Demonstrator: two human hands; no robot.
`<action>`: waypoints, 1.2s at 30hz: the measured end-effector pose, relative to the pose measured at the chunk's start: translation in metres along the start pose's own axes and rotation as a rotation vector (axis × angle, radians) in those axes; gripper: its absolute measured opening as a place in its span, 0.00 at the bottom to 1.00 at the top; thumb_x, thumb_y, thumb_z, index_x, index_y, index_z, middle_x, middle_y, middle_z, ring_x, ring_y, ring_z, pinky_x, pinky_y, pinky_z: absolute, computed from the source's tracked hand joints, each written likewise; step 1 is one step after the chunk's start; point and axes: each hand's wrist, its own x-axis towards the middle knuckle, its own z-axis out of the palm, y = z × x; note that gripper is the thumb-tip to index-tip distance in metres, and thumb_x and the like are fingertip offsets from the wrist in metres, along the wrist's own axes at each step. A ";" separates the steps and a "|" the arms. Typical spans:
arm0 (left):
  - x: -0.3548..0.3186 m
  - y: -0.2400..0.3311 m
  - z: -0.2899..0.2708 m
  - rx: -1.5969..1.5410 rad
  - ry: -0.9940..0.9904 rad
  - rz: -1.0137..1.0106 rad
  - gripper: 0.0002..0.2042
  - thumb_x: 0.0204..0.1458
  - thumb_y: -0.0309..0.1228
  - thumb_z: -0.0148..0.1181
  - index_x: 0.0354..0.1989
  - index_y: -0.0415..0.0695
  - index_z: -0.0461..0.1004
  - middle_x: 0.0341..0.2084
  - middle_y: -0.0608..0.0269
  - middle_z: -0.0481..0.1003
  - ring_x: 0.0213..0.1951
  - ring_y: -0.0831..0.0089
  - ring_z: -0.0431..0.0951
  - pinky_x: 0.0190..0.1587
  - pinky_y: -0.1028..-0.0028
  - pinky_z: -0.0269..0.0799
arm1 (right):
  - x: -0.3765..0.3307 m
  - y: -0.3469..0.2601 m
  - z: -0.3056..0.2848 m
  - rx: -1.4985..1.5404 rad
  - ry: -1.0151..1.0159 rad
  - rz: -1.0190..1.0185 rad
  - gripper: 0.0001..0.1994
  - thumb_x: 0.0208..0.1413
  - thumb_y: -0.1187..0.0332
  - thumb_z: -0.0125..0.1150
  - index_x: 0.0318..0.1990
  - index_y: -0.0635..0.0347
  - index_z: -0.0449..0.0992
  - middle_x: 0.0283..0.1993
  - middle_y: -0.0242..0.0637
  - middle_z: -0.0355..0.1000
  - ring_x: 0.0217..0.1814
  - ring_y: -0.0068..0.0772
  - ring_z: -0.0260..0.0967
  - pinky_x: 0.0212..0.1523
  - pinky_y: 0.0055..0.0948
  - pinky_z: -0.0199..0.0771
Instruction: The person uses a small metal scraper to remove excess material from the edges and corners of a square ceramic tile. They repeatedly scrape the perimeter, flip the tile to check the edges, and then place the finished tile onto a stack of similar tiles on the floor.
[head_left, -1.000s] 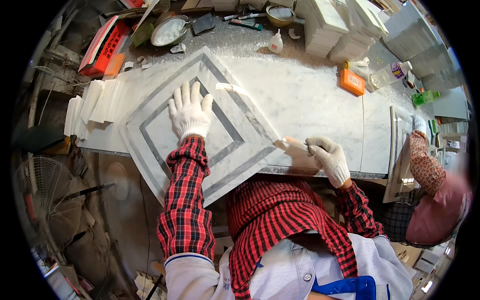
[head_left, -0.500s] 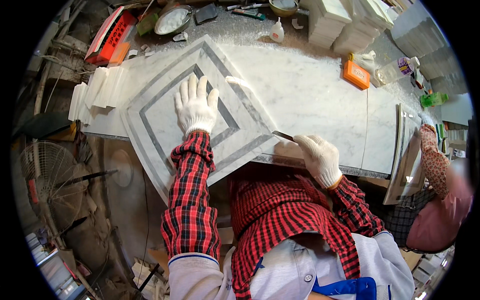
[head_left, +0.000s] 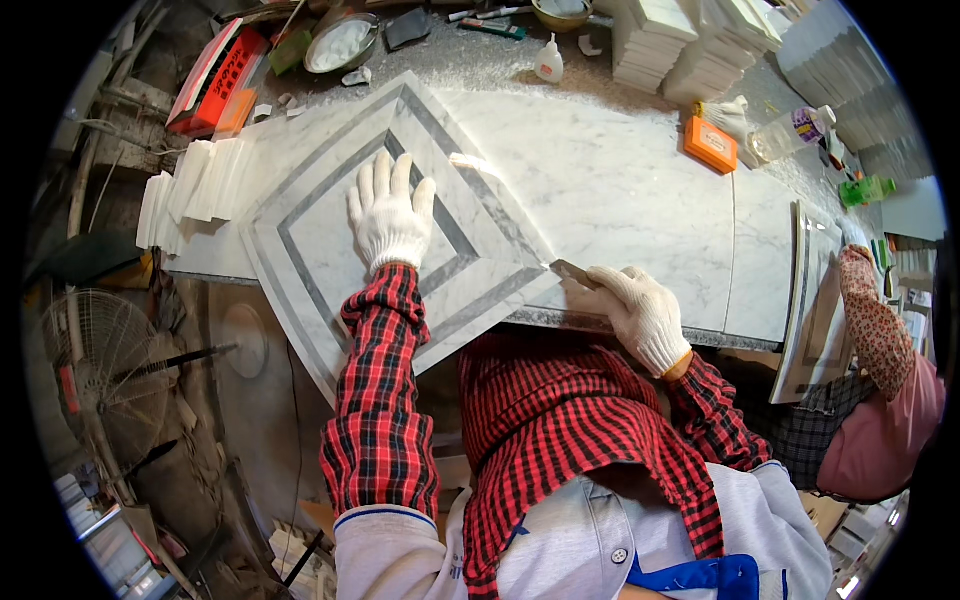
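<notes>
A square white marble panel (head_left: 330, 225), inlaid with grey bands, lies turned cornerwise on the pale bench top, its near edges jutting past the bench front. My gloved left hand (head_left: 390, 215) rests flat on its middle with the fingers stretched. In my gloved right hand (head_left: 645, 318) is a thin metal blade like a scraper (head_left: 573, 273). Its tip is at the panel's right corner, though I cannot tell whether it touches. The glove hides the tool's grip.
White strips (head_left: 205, 185) are stacked left of the panel. Along the back stand a bowl of white powder (head_left: 340, 45), a small squeeze bottle (head_left: 549, 62) and white tile stacks (head_left: 655, 40). An orange box (head_left: 710, 145) lies at right. A co-worker's sleeve (head_left: 870, 295) is beside another panel (head_left: 808, 310).
The blade has turned, so more of its flat face shows at the panel's corner. My right hand has rolled slightly with it, while my left hand stays in place on the panel.
</notes>
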 end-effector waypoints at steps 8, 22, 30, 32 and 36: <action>-0.001 0.000 -0.001 -0.013 0.020 -0.017 0.20 0.56 0.46 0.56 0.53 0.49 0.74 0.58 0.58 0.71 0.61 0.60 0.65 0.61 0.58 0.59 | 0.008 -0.019 -0.014 -0.144 -0.103 0.020 0.11 0.57 0.63 0.60 0.48 0.46 0.75 0.32 0.40 0.73 0.32 0.47 0.74 0.30 0.40 0.73; -0.001 -0.001 0.000 -0.006 -0.002 -0.026 0.21 0.55 0.46 0.57 0.53 0.50 0.75 0.59 0.58 0.71 0.62 0.60 0.64 0.62 0.57 0.58 | 0.006 -0.019 -0.004 -0.207 -0.174 0.013 0.11 0.59 0.64 0.57 0.49 0.45 0.76 0.31 0.40 0.71 0.31 0.47 0.73 0.29 0.41 0.73; -0.002 -0.001 0.002 0.004 0.005 -0.026 0.20 0.56 0.46 0.56 0.53 0.50 0.75 0.59 0.58 0.70 0.62 0.61 0.64 0.62 0.58 0.58 | -0.011 0.001 -0.011 -0.115 -0.091 -0.007 0.13 0.56 0.65 0.60 0.50 0.44 0.77 0.33 0.38 0.72 0.33 0.46 0.73 0.31 0.40 0.72; -0.002 -0.001 0.002 0.005 0.001 -0.028 0.20 0.56 0.47 0.56 0.53 0.50 0.75 0.59 0.58 0.70 0.62 0.61 0.64 0.62 0.58 0.58 | -0.008 -0.001 -0.011 -0.100 -0.111 -0.003 0.13 0.56 0.65 0.60 0.49 0.44 0.78 0.33 0.38 0.72 0.33 0.46 0.73 0.32 0.40 0.73; 0.000 0.000 0.002 -0.005 -0.010 -0.022 0.20 0.56 0.46 0.56 0.53 0.50 0.75 0.59 0.59 0.70 0.62 0.61 0.64 0.62 0.58 0.58 | 0.008 0.000 -0.009 -0.112 -0.163 -0.019 0.12 0.56 0.64 0.59 0.48 0.44 0.79 0.33 0.39 0.73 0.34 0.45 0.73 0.33 0.39 0.73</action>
